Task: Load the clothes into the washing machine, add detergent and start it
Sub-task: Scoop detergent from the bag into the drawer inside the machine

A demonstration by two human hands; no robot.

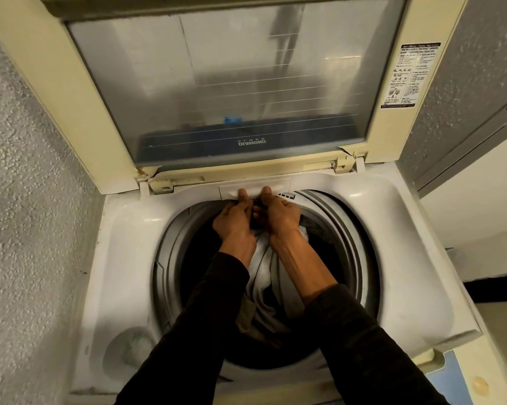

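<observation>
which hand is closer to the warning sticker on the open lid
Right. The right hand grips the drawer's right half, below and left of the sticker on the lid's right frame. The left hand grips farther left, so farther away.

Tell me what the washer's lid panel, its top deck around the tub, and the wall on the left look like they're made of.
Lid panel: glass or clear plastic, glossy; it reflects and reads "Diamond Glass".
Top deck: moulded plastic, white and glossy, judging by rounded contours and highlights; the lid frame looks yellowed.
Wall: probably rough textured plaster or render, matte grey, grainy surface.
</observation>
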